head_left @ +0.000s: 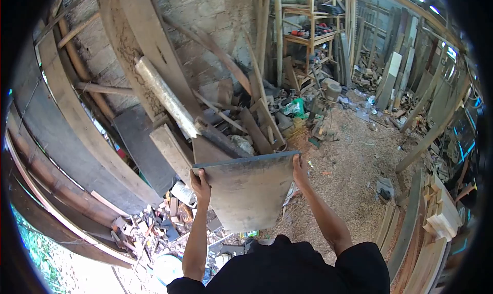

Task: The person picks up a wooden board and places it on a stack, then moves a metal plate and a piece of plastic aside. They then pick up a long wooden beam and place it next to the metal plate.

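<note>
A wide, flat wooden board with a dark far edge is held out in front of my body. My left hand grips its left side near the far corner, thumb on the upper face. On the opposite side, my right hand grips the board by the far right corner. The fingers beneath the board are partly hidden. Just beyond the board lie leaning planks and a pale, rough-barked piece of wood.
Tall planks lean on the wall at left. Wood scraps cover the ground at lower left. Wood shavings cover the floor at right. A wooden shelf stands at the back, and stacked timber lies at right.
</note>
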Action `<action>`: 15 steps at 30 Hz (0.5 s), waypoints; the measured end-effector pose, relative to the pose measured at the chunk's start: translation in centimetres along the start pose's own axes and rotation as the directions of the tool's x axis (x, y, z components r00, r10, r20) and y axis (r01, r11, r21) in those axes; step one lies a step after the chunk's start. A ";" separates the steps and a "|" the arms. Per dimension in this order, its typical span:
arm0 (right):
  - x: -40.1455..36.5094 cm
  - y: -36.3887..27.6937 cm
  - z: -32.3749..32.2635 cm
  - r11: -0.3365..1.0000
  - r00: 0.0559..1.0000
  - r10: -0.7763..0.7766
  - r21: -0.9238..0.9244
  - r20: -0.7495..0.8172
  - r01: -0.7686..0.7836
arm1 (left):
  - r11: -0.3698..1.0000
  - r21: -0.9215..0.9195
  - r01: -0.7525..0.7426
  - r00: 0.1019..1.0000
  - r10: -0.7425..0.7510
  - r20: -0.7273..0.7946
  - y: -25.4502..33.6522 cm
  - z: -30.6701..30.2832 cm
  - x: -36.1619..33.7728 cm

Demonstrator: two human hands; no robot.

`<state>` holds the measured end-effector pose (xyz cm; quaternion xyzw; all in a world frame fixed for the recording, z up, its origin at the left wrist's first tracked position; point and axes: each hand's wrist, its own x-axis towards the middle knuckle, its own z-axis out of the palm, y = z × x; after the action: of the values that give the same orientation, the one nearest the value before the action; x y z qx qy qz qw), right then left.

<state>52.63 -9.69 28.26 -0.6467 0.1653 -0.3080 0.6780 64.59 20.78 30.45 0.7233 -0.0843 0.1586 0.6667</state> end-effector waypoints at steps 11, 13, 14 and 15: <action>-0.8 1.4 -25.9 0.993 0.977 -0.040 -0.115 -0.209 0.016 | 0.983 -0.150 0.103 0.955 -0.056 0.292 1.3 19.8 -12.4; -1.5 0.5 -30.8 0.994 0.980 -0.019 -0.112 -0.197 -0.003 | 0.968 -0.207 0.141 0.943 -0.067 0.327 1.2 24.4 -14.9; -2.1 0.0 -33.0 0.993 0.974 -0.016 -0.117 -0.224 -0.010 | 0.950 -0.256 0.181 0.933 -0.083 0.351 0.9 26.5 -16.1; -2.6 -1.1 -35.1 0.984 0.961 -0.010 -0.175 -0.278 -0.040 | 0.959 -0.197 0.204 0.919 -0.118 0.377 1.0 28.4 -17.1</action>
<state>28.60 -35.26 25.08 -0.6542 0.2905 -0.3744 0.5894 51.62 -8.99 23.86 0.6617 -0.1632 -0.0440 0.7305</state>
